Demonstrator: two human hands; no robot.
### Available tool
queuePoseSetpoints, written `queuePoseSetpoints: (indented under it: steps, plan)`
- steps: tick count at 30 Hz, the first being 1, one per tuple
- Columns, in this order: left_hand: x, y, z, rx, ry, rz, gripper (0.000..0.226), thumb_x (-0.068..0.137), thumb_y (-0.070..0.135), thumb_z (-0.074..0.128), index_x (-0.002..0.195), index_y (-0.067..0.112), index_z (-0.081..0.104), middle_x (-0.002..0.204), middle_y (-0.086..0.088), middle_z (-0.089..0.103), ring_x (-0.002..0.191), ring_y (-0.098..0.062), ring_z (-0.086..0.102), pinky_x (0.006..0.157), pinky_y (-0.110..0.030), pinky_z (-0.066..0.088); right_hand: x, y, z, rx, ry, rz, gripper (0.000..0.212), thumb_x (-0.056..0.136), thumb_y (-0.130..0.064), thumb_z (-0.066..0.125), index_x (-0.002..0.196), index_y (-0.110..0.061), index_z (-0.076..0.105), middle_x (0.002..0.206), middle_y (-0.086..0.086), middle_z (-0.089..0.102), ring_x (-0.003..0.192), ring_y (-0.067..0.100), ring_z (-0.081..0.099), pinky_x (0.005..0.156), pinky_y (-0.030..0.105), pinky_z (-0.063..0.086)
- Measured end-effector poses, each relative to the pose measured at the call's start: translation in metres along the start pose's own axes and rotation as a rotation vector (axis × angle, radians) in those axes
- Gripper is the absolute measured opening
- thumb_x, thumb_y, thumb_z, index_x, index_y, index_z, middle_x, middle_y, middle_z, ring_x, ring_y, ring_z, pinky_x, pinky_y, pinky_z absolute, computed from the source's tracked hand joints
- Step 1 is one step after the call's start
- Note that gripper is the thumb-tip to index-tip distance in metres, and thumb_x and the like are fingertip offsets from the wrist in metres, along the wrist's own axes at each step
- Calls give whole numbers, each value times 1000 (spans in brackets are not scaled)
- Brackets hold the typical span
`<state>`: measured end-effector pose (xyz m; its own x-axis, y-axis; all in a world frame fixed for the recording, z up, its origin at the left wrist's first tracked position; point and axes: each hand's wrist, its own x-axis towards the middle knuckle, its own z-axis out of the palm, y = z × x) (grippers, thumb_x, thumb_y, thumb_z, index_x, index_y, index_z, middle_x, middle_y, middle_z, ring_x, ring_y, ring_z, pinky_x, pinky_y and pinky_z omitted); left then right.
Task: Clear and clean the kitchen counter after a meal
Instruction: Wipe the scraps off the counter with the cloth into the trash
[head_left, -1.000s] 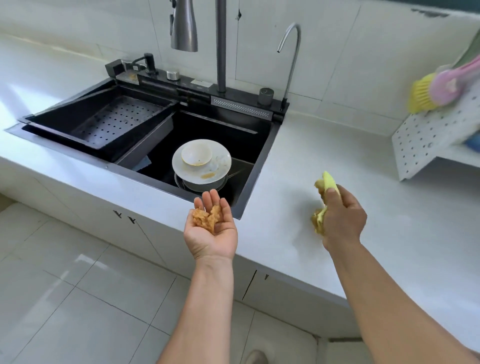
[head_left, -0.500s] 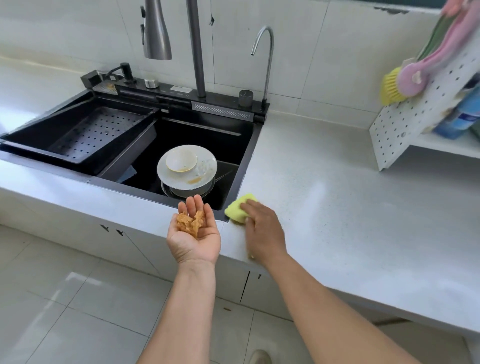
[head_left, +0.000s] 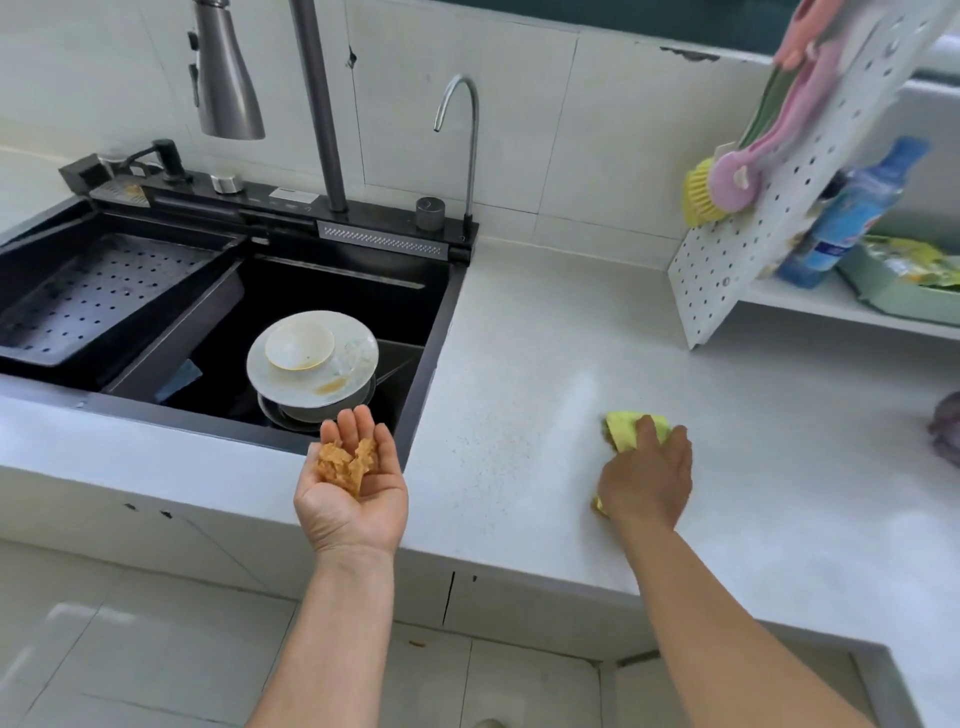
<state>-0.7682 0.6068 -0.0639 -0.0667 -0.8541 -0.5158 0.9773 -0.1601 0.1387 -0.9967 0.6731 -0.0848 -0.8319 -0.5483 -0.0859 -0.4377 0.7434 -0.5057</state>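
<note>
My left hand (head_left: 353, 493) is cupped palm up just off the counter's front edge, beside the sink's near right corner, holding a clump of brownish food scraps (head_left: 345, 462). My right hand (head_left: 647, 480) lies flat on a yellow-green cloth (head_left: 631, 428) and presses it onto the white speckled counter (head_left: 519, 415), to the right of the sink. In the black sink (head_left: 436, 332) a dirty white plate (head_left: 343, 384) with a small bowl (head_left: 298, 345) on it rests on other dishes.
A perforated drain tray (head_left: 98, 291) fills the sink's left part. Two faucets (head_left: 462, 130) rise behind it. At the right a white pegboard rack (head_left: 753, 223) carries brushes (head_left: 722, 182), a blue bottle (head_left: 852, 213) and a green tub (head_left: 904, 280). A dark object (head_left: 945, 431) sits at the right edge.
My right hand has slid the cloth along the counter from the sink's corner to the right. My left hand keeps the scraps in about the same place.
</note>
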Motion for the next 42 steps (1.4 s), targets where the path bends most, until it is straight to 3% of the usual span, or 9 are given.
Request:
queuePoseSetpoints:
  steps: [4,8,12,19,23,27,31,37,42]
  plan:
    - [6,3,4,29,-15,25,34,98,26,36,81,17,64,83,2,73,83,-15,73,82,-31,53,29,-19,5,-43,-39,3,63,90,-9,42,148,-17,18,160,10,-3,148,25,-1,119,36,10]
    - [13,15,4,60,-22,76,34,98,26,36,82,18,64,83,2,73,84,-14,73,83,-31,53,70,-42,17,-129,-76,-76,55,99,-19,31,150,-13,12,160,9,-2,148,25,-1,119,40,11]
    - [16,25,0,64,-8,121,32,97,26,39,82,17,65,83,2,74,85,-16,73,83,-30,57,94,-70,32,-213,-195,-403,48,100,-19,28,148,-12,22,160,8,9,147,25,10,116,39,19]
    - [13,37,-9,55,6,165,28,96,30,44,81,16,63,80,0,74,79,-16,73,85,-31,54,56,-76,49,-167,-468,-843,48,100,-13,32,147,-23,30,158,-8,17,147,14,12,114,26,12]
    - [3,57,-21,31,25,209,31,96,33,44,75,17,61,75,2,71,76,-14,73,82,-29,52,17,-60,44,-125,-451,-811,48,99,-10,35,146,-21,33,158,-5,19,147,15,14,113,22,12]
    - [-4,74,-44,-1,93,220,34,96,36,43,70,20,59,67,5,70,73,-11,72,78,-26,53,-34,-54,49,-61,-322,-602,47,100,-14,34,146,-19,33,159,-2,18,147,17,13,116,29,13]
    - [-6,83,-68,-69,205,205,32,96,36,44,72,20,58,60,5,70,63,-10,72,73,-25,55,-79,-72,66,-72,-242,-527,46,99,-16,34,144,-15,34,159,2,18,147,22,16,116,35,20]
    - [1,87,-85,-124,307,163,30,97,31,43,75,18,58,60,3,69,57,-11,70,73,-26,51,-138,-119,104,-56,-287,-658,46,98,-17,34,144,-12,32,158,4,19,146,24,15,116,35,19]
    - [15,99,-87,-175,349,169,29,98,28,41,76,18,57,56,3,67,75,-15,64,73,-25,47,-179,-161,128,-21,-404,-818,48,100,-18,31,148,-16,26,160,0,13,148,19,7,118,30,7]
